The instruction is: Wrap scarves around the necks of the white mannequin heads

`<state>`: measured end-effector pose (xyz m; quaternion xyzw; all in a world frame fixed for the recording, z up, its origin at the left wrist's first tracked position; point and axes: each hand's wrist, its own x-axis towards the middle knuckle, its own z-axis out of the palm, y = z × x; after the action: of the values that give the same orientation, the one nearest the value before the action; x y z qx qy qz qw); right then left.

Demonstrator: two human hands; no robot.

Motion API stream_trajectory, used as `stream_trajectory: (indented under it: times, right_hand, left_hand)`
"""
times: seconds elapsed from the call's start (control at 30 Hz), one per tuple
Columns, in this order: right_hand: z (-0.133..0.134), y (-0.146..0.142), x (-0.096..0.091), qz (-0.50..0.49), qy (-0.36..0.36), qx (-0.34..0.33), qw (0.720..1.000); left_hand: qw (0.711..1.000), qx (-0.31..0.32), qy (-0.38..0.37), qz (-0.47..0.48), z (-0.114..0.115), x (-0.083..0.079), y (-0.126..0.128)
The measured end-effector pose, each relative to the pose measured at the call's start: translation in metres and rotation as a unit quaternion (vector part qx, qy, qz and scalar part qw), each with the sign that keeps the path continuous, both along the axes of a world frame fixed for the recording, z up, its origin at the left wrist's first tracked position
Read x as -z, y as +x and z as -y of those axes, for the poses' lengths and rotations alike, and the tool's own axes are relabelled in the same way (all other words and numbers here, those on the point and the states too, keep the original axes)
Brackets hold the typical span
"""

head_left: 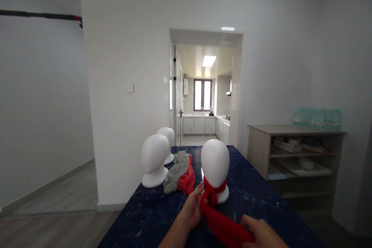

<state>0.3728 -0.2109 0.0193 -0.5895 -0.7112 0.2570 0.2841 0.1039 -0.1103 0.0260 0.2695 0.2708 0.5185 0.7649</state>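
Observation:
A red scarf (217,221) is wound around the neck of a white mannequin head (215,161), which stands upright on the dark blue marbled table (247,190). My left hand (193,207) is at the scarf's crossing in front of the neck, its fingers closed on the cloth there. Lower right, my right hand (260,232) grips the loose end, which stretches from the neck toward me. Some of the fingers on both hands are hidden by the cloth.
Two more white mannequin heads, one nearer (154,159) and one farther (167,139), stand on the table's left side. Beside them lie a crumpled grey cloth (176,170) and a coral-red cloth (188,178). A wooden shelf unit (258,149) with bottled water (316,118) stands right.

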Motion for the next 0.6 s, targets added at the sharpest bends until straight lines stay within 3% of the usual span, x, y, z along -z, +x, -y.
stream_trajectory:
  times: [0.13, 0.23, 0.3, 0.37, 0.47, 0.53, 0.6]
  right_hand:
    - [-0.011, 0.056, -0.017, 0.106, -0.007, 0.070, 0.992]
    - [-0.036, 0.093, -0.020, 0.141, 0.015, 0.087, 0.986]
    - [-0.056, 0.116, -0.021, 0.165, 0.013, 0.087, 0.982]
    - [-0.073, 0.136, -0.022, 0.192, -0.009, 0.105, 0.976]
    - [-0.085, 0.146, -0.022, 0.275, -0.046, 0.172, 0.945]
    - [-0.084, 0.129, -0.020, 0.332, -0.041, 0.185, 0.924]
    - [-0.079, 0.090, -0.017, 0.330, 0.004, 0.133, 0.935]
  left_hand:
    - [1.000, -0.014, 0.027, -0.001, -0.008, 0.011, 0.004]
    - [0.978, -0.088, 0.088, -0.165, -0.014, 0.018, 0.007]
    - [0.928, -0.164, 0.164, -0.292, -0.015, 0.020, 0.007]
    - [0.851, -0.226, 0.255, -0.399, -0.015, 0.022, 0.005]
    - [0.734, -0.226, 0.351, -0.536, -0.016, 0.027, 0.002]
    - [0.696, -0.188, 0.366, -0.588, -0.018, 0.031, 0.001]
    - [0.692, -0.161, 0.355, -0.607, -0.017, 0.031, 0.002]
